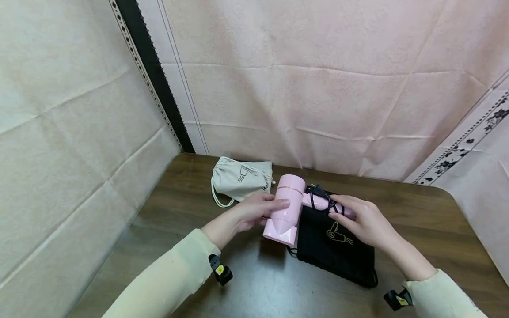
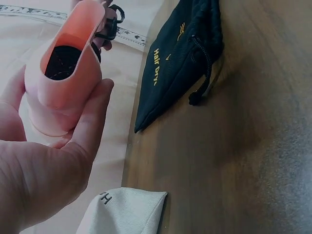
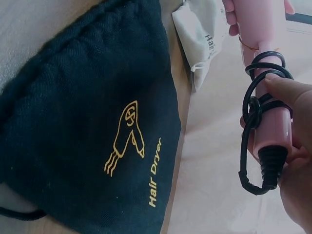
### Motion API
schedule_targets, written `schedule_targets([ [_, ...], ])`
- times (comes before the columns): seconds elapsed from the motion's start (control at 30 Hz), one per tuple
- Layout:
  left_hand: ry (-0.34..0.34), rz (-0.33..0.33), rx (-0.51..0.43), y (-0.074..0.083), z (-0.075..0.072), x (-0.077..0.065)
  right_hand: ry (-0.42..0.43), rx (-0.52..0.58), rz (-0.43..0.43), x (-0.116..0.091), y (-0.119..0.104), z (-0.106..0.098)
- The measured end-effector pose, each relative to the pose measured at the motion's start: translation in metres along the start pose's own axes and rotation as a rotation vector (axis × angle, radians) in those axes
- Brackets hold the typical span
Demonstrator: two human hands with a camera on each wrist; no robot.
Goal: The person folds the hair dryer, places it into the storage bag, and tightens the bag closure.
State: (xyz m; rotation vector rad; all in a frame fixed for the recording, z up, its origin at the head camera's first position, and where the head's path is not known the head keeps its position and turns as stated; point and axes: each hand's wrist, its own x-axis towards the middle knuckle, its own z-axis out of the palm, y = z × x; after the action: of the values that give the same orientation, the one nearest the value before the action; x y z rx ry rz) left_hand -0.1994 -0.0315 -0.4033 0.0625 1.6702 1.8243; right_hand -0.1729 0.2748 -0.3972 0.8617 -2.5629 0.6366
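Observation:
A pink hair dryer (image 1: pixel 289 201) is held up over the table by both hands. My left hand (image 1: pixel 252 212) grips its barrel, thumb on the near side; the left wrist view looks into the flat nozzle (image 2: pixel 68 61). Around the handle (image 3: pixel 273 124), my right hand (image 1: pixel 363 219) curls its fingers, with the thumb on the wound black cord (image 3: pixel 256 112). Below lies a black drawstring bag (image 1: pixel 336 247) with a gold dryer drawing and "Hair Dryer" lettering. Behind the left hand is a white drawstring bag (image 1: pixel 240 179) with a similar dark print.
The brown wooden table (image 1: pixel 175 247) has rounded far corners. Pale cloth curtains (image 1: pixel 318 88) hang close behind it and along the left side. Black wrist cameras sit at both cuffs.

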Motion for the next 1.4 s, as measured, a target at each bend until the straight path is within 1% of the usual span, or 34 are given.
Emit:
schedule_targets([
  [0.17, 0.015, 0.016, -0.004, -0.006, 0.002, -0.001, -0.028, 0.009, -0.020, 0.000, -0.002, 0.003],
  [0.3, 0.053, 0.020, -0.031, -0.011, 0.005, -0.002, -0.035, 0.012, -0.009, -0.002, -0.004, 0.005],
  [0.43, 0.107, 0.027, -0.050, -0.015, 0.008, -0.001, -0.018, 0.017, -0.003, -0.003, -0.006, 0.008],
  [0.5, 0.122, 0.040, -0.063, -0.017, 0.010, 0.000, -0.005, -0.002, -0.024, -0.003, -0.007, 0.009],
  [0.67, 0.131, 0.071, -0.101, -0.021, 0.013, -0.001, 0.034, -0.056, -0.086, -0.001, -0.009, 0.012],
  [0.8, 0.142, 0.101, -0.108, -0.023, 0.016, -0.002, 0.055, -0.065, -0.100, -0.001, -0.010, 0.012],
  [0.9, 0.154, 0.119, -0.115, -0.025, 0.019, -0.002, 0.060, -0.076, -0.103, -0.001, -0.009, 0.013],
  [1.07, 0.176, 0.151, -0.133, -0.028, 0.024, 0.000, 0.060, -0.106, -0.083, -0.004, -0.007, 0.015],
  [1.27, 0.201, 0.181, -0.159, -0.030, 0.030, 0.000, 0.075, -0.112, -0.063, -0.008, -0.008, 0.016],
  [1.4, 0.238, 0.195, -0.167, -0.030, 0.032, 0.000, 0.086, -0.107, -0.065, -0.006, -0.008, 0.017],
])
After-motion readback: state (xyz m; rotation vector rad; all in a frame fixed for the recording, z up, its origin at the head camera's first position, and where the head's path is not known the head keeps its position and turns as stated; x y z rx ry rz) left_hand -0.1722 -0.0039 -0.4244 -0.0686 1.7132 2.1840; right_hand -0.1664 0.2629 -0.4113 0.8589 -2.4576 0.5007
